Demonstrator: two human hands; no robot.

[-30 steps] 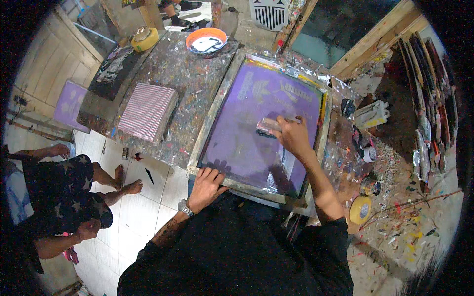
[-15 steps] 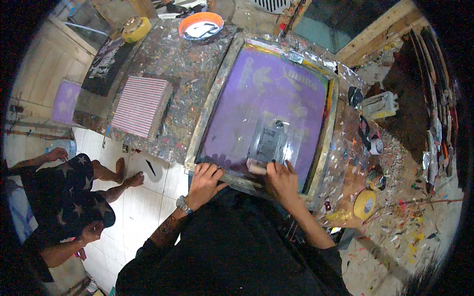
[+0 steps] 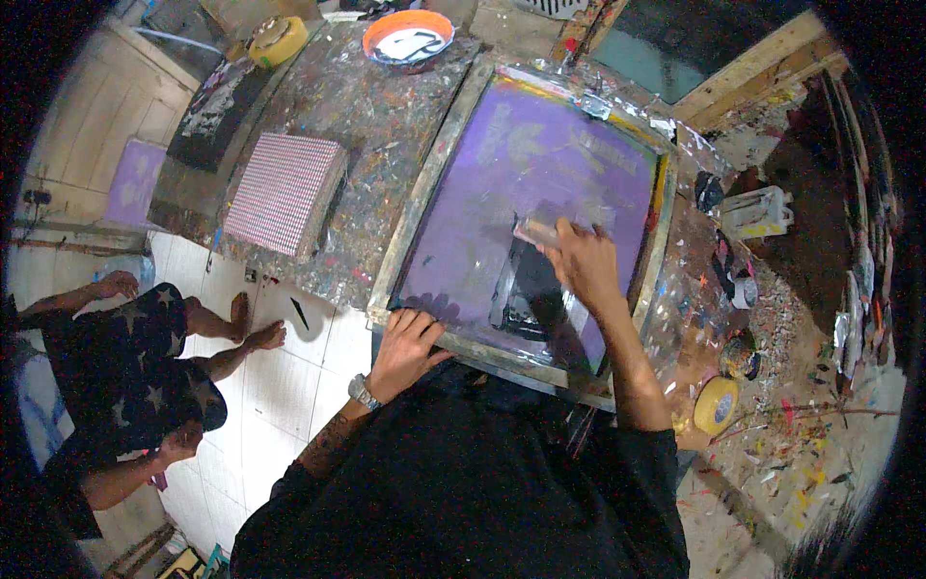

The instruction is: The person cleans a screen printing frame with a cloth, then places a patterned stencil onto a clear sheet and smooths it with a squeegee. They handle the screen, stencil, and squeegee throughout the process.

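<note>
Purple mesh (image 3: 453,232), stretched in a worn wooden frame (image 3: 432,188) on the paint-spattered table (image 3: 371,145). Small pale block (image 3: 538,232) sits over the mesh, right of the middle, at the far end of a black ink patch (image 3: 531,280). Looks like it's touching the mesh; can't confirm contact from this angle.

Key relation: block vs ink. Patch lies on the near side of the block, between it and the person's body. Patch's long axis runs near-to-far; block's long axis runs roughly left-right, right end tipped a bit toward the person. So block is about crosswise to the patch.

Right hand (image 3: 586,261) is the near one: fingers closed around the block's right end, hand just right of it. Block's left end sticks out free, pointing left and slightly away; its right end is hidden under the fingers.

Left hand (image 3: 410,343) is well apart from the block, at the frame's near-left corner. Fingers half curled over the rail, thumb off to the right. Can't tell if it's gripping or just resting; underside hidden.

Nearby: checked box (image 3: 285,193) left of frame, orange-rimmed bowl (image 3: 408,39) beyond it.
</note>
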